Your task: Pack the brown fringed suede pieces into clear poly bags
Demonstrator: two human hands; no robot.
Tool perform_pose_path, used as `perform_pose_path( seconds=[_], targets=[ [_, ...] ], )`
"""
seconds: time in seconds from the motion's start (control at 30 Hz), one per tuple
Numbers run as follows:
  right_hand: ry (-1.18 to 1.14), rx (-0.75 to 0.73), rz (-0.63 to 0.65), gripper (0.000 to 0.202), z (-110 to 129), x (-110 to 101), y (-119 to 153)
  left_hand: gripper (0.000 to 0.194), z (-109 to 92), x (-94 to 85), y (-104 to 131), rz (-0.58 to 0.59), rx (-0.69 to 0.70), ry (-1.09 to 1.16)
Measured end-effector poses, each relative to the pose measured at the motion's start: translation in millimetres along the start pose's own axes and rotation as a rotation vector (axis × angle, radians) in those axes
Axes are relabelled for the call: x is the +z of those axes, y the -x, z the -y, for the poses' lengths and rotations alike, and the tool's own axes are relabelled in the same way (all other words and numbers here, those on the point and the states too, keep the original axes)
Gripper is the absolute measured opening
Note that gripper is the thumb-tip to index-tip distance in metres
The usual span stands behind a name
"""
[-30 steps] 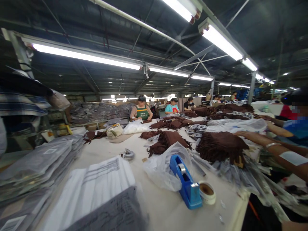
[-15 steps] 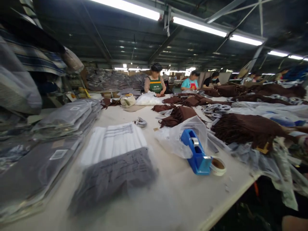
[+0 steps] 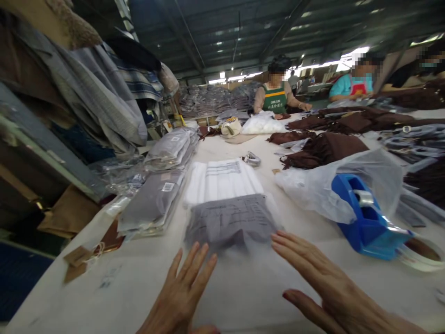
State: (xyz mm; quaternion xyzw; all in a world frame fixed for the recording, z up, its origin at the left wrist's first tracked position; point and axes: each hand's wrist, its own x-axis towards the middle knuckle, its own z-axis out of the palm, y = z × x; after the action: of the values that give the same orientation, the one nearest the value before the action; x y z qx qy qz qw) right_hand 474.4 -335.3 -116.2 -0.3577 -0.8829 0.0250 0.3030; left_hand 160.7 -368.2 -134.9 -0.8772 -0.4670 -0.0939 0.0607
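Observation:
A printed translucent plastic bag [image 3: 229,222] lies flat on the table before me, dark grey cloth showing through it. Its near, unfilled end spreads toward me. Just past it is a stack of white printed bags [image 3: 225,178]. My left hand [image 3: 184,290] is at the bag's near left side, fingers spread. My right hand [image 3: 313,273] is at its right side, fingers stretched out and thumb apart. Both hands are open with nothing gripped; whether they press on the plastic is hard to tell.
Bagged grey goods [image 3: 149,199] are stacked at left, with brown tags [image 3: 76,262] nearer. At right stand a blue tape dispenser [image 3: 368,222] and a tape roll [image 3: 422,253]. Brown fringed cloths [image 3: 333,148] lie beyond. A co-worker in a green apron [image 3: 274,98] stands across the table.
Both my hands have come into view, reaching over the near part of the bag. The view has swung left and closer, so the table's things appear farther right.

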Motion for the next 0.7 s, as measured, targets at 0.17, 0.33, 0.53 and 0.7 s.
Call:
perform_pose_path(
  seconds=[0.17, 0.33, 0.53, 0.7],
  targets=[
    [0.0, -0.029, 0.371, 0.053, -10, 56, -7, 0.089, 16, 32.2, 11, 0.173, 0.096, 0.008],
    [-0.057, 0.089, 0.471, 0.049, -20, 58, 5, 0.079, 32, 27.9, 37, 0.122, 0.127, 0.061],
    [0.064, 0.014, 0.077, 0.039, -48, 47, 41, 0.07, 46, 9.3, 60, 0.008, 0.053, 0.029],
    [0.197, -0.035, -0.01, 0.057, -87, 49, 74, 0.05, 70, 22.3, 65, -0.161, 0.057, -0.118]
  ],
)
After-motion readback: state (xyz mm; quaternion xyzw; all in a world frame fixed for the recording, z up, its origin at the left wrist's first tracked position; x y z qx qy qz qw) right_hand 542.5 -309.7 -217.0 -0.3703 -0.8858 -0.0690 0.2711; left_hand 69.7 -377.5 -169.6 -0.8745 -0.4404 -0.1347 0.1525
